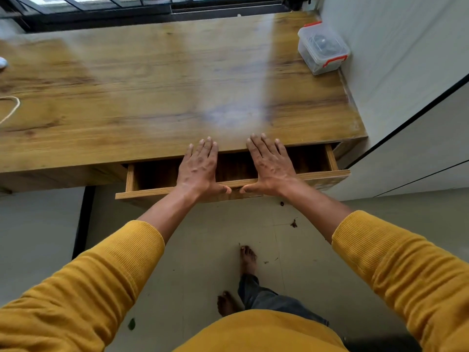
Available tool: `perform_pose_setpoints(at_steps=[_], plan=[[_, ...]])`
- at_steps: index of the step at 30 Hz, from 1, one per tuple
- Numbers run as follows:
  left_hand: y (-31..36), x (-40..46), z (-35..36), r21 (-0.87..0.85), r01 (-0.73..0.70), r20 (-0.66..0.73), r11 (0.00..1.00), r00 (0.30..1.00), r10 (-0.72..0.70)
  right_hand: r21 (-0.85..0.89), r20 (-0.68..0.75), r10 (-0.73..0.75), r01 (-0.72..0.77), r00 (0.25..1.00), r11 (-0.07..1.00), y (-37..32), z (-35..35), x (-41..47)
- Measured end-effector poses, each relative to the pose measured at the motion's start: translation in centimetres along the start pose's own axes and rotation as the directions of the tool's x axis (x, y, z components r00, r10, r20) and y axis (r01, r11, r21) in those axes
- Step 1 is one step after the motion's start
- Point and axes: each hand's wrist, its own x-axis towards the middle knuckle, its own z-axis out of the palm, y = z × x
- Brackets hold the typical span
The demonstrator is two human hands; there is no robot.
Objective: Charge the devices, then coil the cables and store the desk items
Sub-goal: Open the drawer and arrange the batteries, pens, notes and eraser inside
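Note:
A wooden drawer [162, 190] under the desk's front edge stands partly pulled out, and its inside looks dark. My left hand [199, 168] lies flat over the drawer with straight fingers, its fingertips at the desk edge and its thumb on the drawer's front panel. My right hand [270, 165] lies the same way just to the right, thumb on the same panel. Neither hand holds anything. A clear plastic box [322, 47] with orange latches sits at the desk's far right corner with dark coiled items inside.
The wooden desk [152, 92] runs left to right, with a wall along its right side. A pale cord [11, 107] loops at the left edge and a white object [3, 62] lies above it. Dark window frames [101, 8] run behind the desk. My bare feet stand on the tiled floor below.

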Motion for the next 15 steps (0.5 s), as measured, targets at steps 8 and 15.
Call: perform_pose_setpoints(at_steps=[8,15], plan=[[-0.4,0.4,0.8,-0.046,0.012,-0.195,0.999,0.981,-0.021,-0.006,-0.216,-0.028,0.028,0.976,1.000,-0.2,0.0,1.1],[-0.2,0.8,1.2,-0.082,0.064,-0.322,0.995,0.943,-0.087,-0.014,-0.362,-0.020,0.016,0.932,1.000,-0.2,0.3,2.2]])
